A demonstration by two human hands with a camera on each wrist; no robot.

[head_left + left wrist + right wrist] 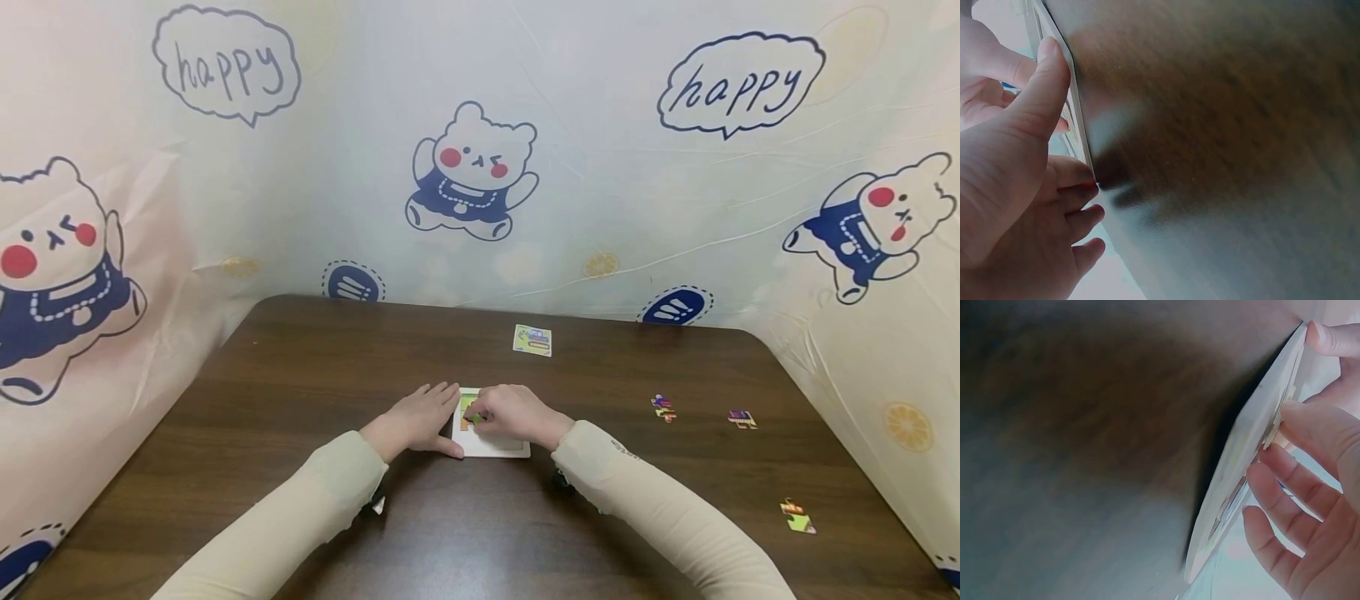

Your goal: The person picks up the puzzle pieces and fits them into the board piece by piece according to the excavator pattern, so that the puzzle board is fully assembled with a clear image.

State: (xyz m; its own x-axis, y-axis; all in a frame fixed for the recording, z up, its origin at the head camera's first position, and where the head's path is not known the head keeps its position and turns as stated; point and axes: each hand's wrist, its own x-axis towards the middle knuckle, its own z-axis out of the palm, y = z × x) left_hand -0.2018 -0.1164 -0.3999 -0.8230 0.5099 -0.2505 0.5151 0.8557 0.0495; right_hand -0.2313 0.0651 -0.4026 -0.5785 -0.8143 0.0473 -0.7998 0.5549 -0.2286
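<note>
A white puzzle tray [495,450] lies flat on the dark wooden table [300,375] in front of me. My left hand [435,412] rests flat at the tray's left edge with straight fingers, the thumb along its front edge. In the left wrist view that hand [1054,125] touches the tray's rim [1079,119]. My right hand [483,414] is curled over the tray and pinches a green and orange puzzle piece [471,412] against it. Seen from the right wrist, its fingertips [1272,469] sit at the edge of the tray [1241,469].
A small colourful picture card [532,340] lies further back on the table. Loose puzzle pieces lie to the right [663,407], [742,418] and near the front right edge [797,516]. A printed plastic sheet walls in the table on three sides.
</note>
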